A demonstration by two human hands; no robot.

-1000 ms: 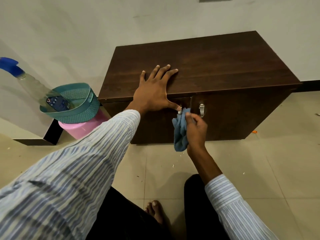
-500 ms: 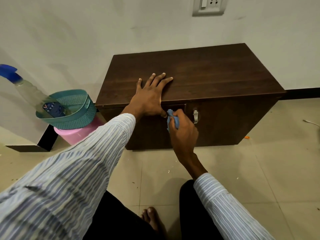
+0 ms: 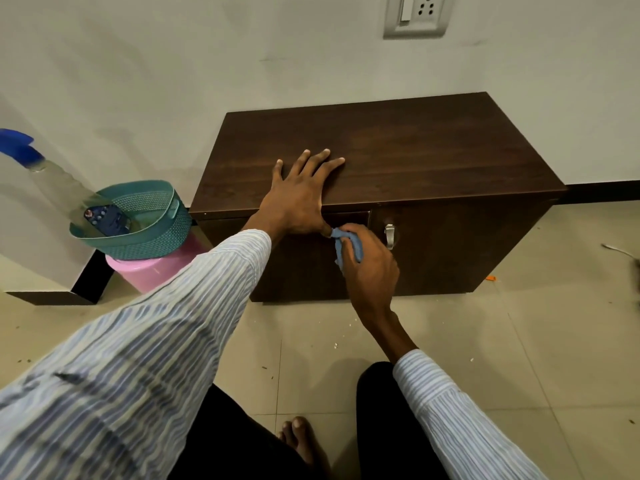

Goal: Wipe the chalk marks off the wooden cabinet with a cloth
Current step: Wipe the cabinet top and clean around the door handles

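A low dark wooden cabinet point(image 3: 433, 154) stands against the wall, two front doors shut. My left hand point(image 3: 298, 199) lies flat on its top near the front edge, fingers spread, thumb hanging over the edge. My right hand point(image 3: 372, 271) grips a bunched blue cloth point(image 3: 346, 245) and presses it against the upper part of the left door, just beside my left thumb. A metal door handle point(image 3: 389, 235) shows right of the cloth. I see no chalk marks on the visible wood.
A teal basket point(image 3: 145, 220) with a spray bottle point(image 3: 52, 178) in it sits on a pink tub point(image 3: 156, 268) left of the cabinet. A wall socket point(image 3: 417, 15) is above. Tiled floor with crumbs, my knees and bare foot point(image 3: 301, 441) are below.
My right hand moved the cloth from hanging near the door handles up and left onto the left door's top, bunching it tighter. The view tilted upward. My left hand stayed in place.
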